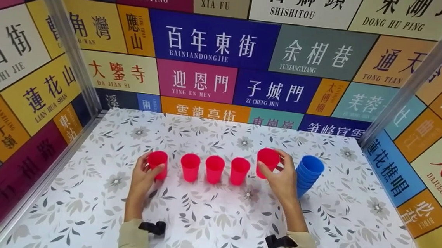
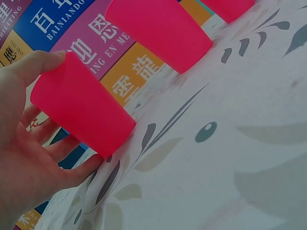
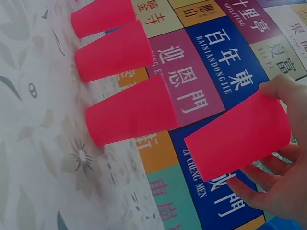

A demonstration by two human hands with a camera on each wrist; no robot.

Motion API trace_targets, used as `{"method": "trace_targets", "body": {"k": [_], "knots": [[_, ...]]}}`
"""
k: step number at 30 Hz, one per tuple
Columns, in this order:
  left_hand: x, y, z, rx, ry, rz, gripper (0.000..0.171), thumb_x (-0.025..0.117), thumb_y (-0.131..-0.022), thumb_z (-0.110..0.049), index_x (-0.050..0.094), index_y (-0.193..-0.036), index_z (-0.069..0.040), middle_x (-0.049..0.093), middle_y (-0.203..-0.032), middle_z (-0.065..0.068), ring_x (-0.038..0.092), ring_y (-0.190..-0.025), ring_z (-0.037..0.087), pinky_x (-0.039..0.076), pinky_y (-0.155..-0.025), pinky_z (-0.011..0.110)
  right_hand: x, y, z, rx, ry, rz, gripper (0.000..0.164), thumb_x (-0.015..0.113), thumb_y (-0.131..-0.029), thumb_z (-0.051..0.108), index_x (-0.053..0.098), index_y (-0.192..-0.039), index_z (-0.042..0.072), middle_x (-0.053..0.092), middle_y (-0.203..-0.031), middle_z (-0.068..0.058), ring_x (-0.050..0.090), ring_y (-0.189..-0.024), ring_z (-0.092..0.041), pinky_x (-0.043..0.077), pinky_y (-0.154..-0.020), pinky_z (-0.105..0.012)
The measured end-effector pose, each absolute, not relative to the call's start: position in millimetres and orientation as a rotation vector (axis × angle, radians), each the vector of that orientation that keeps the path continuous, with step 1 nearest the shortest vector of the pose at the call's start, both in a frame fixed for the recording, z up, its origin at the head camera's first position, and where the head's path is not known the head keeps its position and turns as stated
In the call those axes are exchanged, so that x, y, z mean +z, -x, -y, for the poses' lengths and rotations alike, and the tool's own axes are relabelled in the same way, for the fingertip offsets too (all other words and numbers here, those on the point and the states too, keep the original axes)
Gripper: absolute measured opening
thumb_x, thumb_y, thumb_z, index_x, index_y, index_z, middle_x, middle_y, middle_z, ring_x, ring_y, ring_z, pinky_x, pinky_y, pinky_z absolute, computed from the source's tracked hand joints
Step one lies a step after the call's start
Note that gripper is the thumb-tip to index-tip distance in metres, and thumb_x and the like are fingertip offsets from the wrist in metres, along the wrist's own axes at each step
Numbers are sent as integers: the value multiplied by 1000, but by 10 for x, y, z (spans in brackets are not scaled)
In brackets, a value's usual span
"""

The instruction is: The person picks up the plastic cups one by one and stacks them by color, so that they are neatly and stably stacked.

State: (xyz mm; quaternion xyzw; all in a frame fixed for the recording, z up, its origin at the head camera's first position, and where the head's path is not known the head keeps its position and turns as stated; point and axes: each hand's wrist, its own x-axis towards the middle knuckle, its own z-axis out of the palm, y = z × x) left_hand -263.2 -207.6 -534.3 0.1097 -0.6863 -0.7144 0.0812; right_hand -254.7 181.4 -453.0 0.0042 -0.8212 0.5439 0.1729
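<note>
Several red plastic cups stand mouth up in a row across the table. My left hand grips the leftmost red cup, thumb near the rim and fingers round its far side; its base is at the tabletop. Between the hands are a red cup, another red cup and a third red cup. On the right, my right hand holds a red cup above the table, its base well off the surface in the right wrist view. Just beside that hand stands a stack of blue cups.
The table has a white cloth with grey leaves and flowers. Panels with printed signs enclose it at the back and both sides, with clear corner posts. Black straps are round both wrists.
</note>
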Motion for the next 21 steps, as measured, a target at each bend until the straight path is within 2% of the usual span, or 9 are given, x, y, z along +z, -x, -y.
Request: {"method": "trace_targets", "body": {"k": [11,14,18,21], "knots": [[-5352,2631,2086,-2175,-349,2043,74,74,-90,-17,34,-153,-17,46,-149,11,45,-137,25,41,-114,40,-4228,2616,-1627,1573,-159,2293,63,80,-85,24,50,-138,7,57,-135,-11,55,-125,-29,50,-104,-47],[-5360,2625,2095,-2150,-343,2056,74,74,-90,-18,34,-153,-16,46,-149,11,45,-137,26,44,-110,34,-4178,2650,-1543,1563,-221,2284,62,81,-84,24,52,-137,8,58,-133,-10,56,-122,-27,51,-102,-46],[-5360,2613,2093,-2152,-308,2037,73,74,-91,-18,35,-152,-14,47,-148,12,48,-134,25,48,-96,18,-4134,2711,-1430,1525,-314,2274,60,82,-82,21,56,-134,7,60,-130,-11,58,-120,-28,52,-99,-45],[-5294,2586,2070,-2185,-302,2013,72,73,-91,-15,35,-153,-12,48,-148,13,49,-132,24,49,-89,11,-4099,2750,-1341,1536,-355,2276,58,83,-82,18,58,-132,5,61,-128,-13,59,-118,-30,53,-96,-45]]}}
